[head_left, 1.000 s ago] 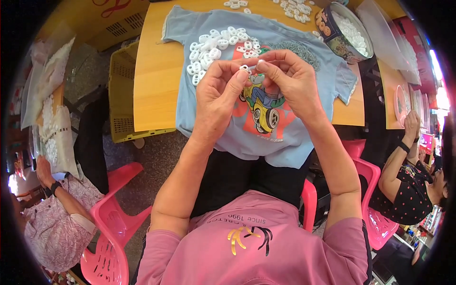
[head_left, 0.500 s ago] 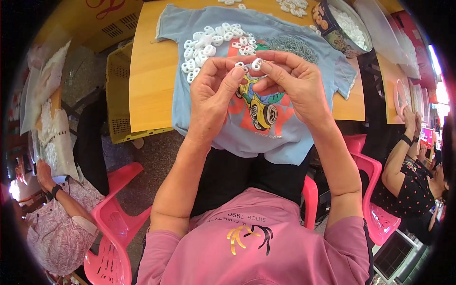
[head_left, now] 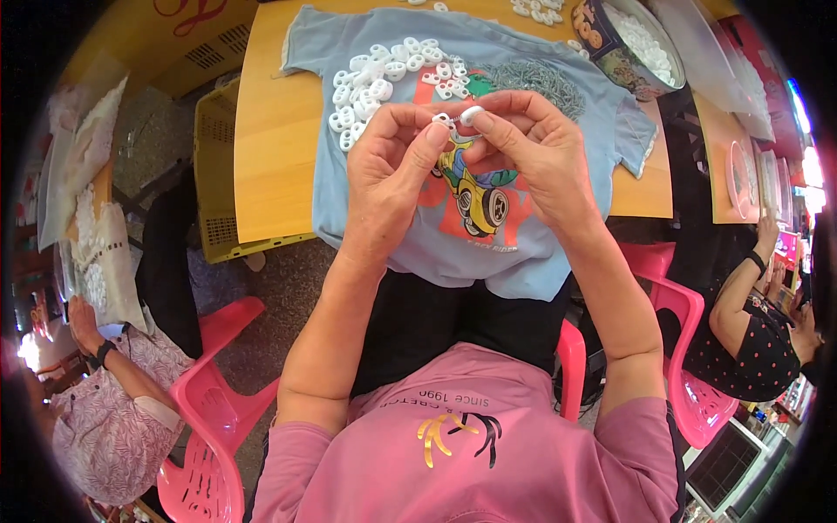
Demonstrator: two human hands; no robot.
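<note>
My left hand [head_left: 391, 170] pinches a small white plastic piece with holes [head_left: 442, 119] between thumb and forefinger. Close beside it, my right hand [head_left: 539, 157] holds a rounded white plastic piece [head_left: 471, 114]. A thin, coiled metal spring [head_left: 455, 120] shows between the two pieces. Both hands are raised over a light blue T-shirt [head_left: 523, 261] spread on the table. On the shirt, beyond my left hand, lies a heap of white two-holed plastic pieces [head_left: 379, 65], with smaller white pieces [head_left: 449, 83] beside it. A tangled heap of grey metal springs [head_left: 540, 83] lies beyond my right hand.
The wooden table [head_left: 270, 166] bears a round tin [head_left: 623, 70] of white pieces at its far right. A yellow crate [head_left: 216, 209] stands left of the table. Co-workers sit either side; one's hand [head_left: 85, 322] shows at left. Pink chairs [head_left: 218, 392] flank me.
The white piece in my right hand has turned so its holes no longer face up. The spring between the two pieces now shows. At right, the co-worker's arm has shifted.
</note>
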